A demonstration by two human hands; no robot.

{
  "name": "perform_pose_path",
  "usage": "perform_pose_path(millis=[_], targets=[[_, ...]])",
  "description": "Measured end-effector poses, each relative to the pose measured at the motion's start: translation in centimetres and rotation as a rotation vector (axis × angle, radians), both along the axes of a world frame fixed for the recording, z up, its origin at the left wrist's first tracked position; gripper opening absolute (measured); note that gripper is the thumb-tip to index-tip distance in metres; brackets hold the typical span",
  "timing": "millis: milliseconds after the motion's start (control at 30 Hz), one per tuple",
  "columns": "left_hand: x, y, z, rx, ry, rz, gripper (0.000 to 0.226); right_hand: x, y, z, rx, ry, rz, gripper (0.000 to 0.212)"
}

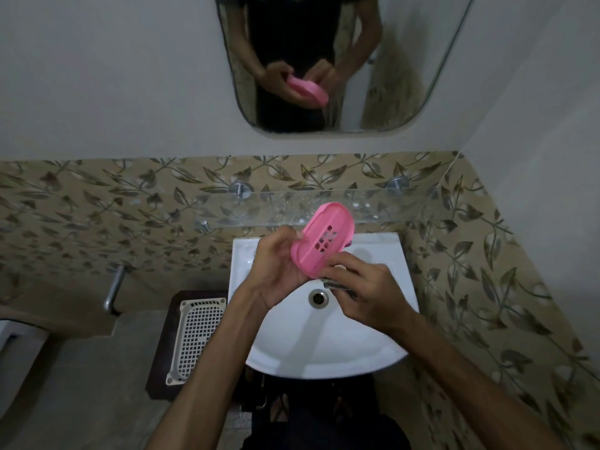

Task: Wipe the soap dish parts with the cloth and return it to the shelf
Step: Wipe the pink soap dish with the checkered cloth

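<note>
A perforated white tray [198, 336] lies at left beside the sink [324, 345]. Over the basin, the left hand [276, 271] grips the tilted pink soap dish [321, 243] with curled fingers; the right hand [367, 293] pinches its near end. No cloth is visible. The glass shelf [324, 206] waits beyond. Pulling the parts apart could drop one into the sink.

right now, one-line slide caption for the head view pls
Both hands, left hand and right hand, hold a pink soap dish above a white sink.
</note>
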State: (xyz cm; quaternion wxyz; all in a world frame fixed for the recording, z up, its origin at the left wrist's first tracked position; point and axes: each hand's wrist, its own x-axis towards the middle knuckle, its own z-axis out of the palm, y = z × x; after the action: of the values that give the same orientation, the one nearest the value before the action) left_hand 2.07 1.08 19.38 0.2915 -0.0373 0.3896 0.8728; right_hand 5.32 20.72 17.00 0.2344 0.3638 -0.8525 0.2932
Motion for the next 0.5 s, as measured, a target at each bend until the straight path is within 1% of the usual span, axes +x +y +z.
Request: perform_pose_path(millis=[67, 100, 133, 233, 300, 400, 500], targets=[[-0.1, 0.5, 0.1, -0.02, -0.005, -0.002, 0.065, -0.4, 0.5, 0.2, 0.032, -0.039, 0.024, 0.036], [0.0, 0.9, 0.0, -0.039, -0.014, 0.023, 0.064, -0.3, 0.3, 0.2, 0.003, -0.077, 0.028, 0.034], [0.2, 1.3, -0.3, -0.04, -0.024, 0.062, 0.063, 0.0, -0.1, 0.1, -0.055, -0.124, 0.027, 0.03], [0.9, 1.9, -1.0, 0.058, -0.037, 0.15, 0.055, 0.8, -0.9, -0.5, -0.253, -0.242, 0.009, 0.023], [1.1, 2.0, -1.1, 0.091, -0.03, 0.172, 0.053, 0.8, -1.0, -0.8, -0.298, -0.242, -0.045, 0.026], [1.0, 2.3, -1.1, 0.055, -0.002, 0.185, 0.06, 0.9, -1.2, -0.9, -0.353, -0.225, -0.171, 0.032], [0.9, 2.3, -1.1, -0.002, -0.001, 0.193, 0.059, 1.1, -1.7, -1.1, -0.343, -0.218, -0.137, 0.038]])
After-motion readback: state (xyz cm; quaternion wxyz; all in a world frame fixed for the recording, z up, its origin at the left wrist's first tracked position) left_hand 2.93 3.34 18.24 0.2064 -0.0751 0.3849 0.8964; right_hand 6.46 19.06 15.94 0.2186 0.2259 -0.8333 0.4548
